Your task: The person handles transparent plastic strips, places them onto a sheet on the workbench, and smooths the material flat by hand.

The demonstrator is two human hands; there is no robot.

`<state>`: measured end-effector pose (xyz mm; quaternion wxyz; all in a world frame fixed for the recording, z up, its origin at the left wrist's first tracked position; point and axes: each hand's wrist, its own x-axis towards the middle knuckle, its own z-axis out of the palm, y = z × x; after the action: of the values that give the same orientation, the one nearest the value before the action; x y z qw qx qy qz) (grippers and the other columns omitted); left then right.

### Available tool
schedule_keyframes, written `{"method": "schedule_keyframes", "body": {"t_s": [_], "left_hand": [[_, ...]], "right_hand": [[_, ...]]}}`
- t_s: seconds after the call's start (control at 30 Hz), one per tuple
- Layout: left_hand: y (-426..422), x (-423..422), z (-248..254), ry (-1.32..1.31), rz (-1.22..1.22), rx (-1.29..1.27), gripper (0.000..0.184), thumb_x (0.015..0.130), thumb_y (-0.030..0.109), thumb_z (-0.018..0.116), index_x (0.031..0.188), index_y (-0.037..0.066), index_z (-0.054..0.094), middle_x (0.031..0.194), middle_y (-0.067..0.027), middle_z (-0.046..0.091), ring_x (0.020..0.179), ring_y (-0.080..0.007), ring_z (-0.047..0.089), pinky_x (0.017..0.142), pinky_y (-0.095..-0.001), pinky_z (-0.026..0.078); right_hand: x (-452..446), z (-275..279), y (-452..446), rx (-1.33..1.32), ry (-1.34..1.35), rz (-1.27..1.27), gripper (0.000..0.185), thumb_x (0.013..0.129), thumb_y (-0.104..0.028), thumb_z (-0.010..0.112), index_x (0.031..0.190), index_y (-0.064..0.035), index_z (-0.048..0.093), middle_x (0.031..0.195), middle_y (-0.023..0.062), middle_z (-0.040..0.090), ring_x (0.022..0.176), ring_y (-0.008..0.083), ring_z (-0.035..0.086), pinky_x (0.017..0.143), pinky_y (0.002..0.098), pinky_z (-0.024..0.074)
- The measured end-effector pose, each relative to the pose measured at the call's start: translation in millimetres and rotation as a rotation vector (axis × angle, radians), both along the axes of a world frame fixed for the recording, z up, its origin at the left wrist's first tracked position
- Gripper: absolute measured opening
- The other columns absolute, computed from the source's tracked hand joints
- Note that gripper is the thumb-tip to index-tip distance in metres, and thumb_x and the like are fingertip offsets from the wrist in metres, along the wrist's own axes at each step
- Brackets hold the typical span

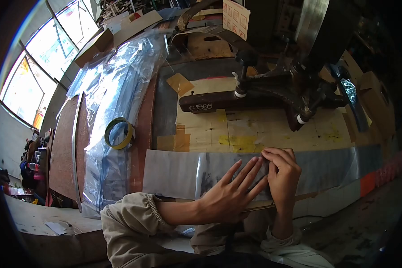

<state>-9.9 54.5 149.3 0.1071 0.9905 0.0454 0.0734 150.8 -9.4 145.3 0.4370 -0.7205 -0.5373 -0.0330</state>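
A long strip of greyish see-through plastic film [170, 172] lies along the near edge of the work table. Flat on it, fingers spread, rests my left hand [231, 190]. My right hand [282, 172] is closed, its fingertips pinched together at the film's upper edge; the exact grip is partly hidden by the fingers. Beyond the film is a pale board [201, 129] with yellow stains and brown tape [182, 139] on its left side. A dark metal machine arm [214, 102] extends over the board, above my hands.
To the left, a roll of tape [119, 133] sits on crumpled clear plastic sheeting [116, 89]. A metal strip [77, 152] runs along the reddish board [64, 147]. Cardboard [373, 98] stands at the right, with pink wrapping [391, 169] below it.
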Motion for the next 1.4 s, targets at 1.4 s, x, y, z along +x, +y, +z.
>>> {"method": "schedule_keyframes", "body": {"t_s": [1.4], "left_hand": [[-3.6,2.7,-0.6,-0.730,0.375,-1.131,0.081,0.093,0.024,0.062,0.146,0.009,0.003,0.153,-0.0280,0.003,0.147,-0.0411,0.002,0.114,-0.0543,0.019]], "right_hand": [[22.8,23.5,-56.1,0.024,1.062,0.430,0.038,0.087,0.007,0.056,0.125,0.0039,0.058,0.124,0.0152,0.058,0.070,0.0080,0.055,0.055,0.0213,0.0506]]}}
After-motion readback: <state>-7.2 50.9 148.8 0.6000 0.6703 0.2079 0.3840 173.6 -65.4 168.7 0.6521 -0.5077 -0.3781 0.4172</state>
